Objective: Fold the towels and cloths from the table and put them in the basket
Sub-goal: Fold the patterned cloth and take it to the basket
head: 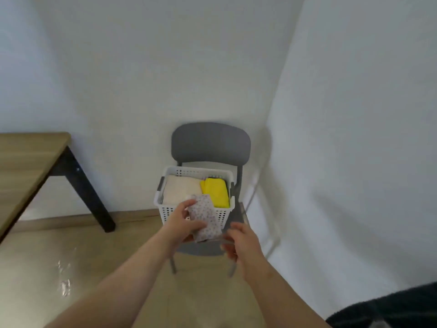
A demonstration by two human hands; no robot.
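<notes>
A white perforated basket [170, 210] stands on the seat of a grey chair [210, 143]. Inside it lie a folded cream towel [181, 188] on the left and a folded yellow cloth [216, 191] on the right. My left hand [183, 223] grips a folded dotted cloth [205, 217] at the basket's front rim, thumb on top and fingers behind it. Just to the right of that cloth is my right hand [238, 242], fingers loosely curled and holding nothing.
A wooden table [26, 162] with black legs stands at the left, its corner near the wall. White walls meet behind the chair. The floor [94, 256] is pale wood. A dark fabric edge [390, 311] shows at the bottom right.
</notes>
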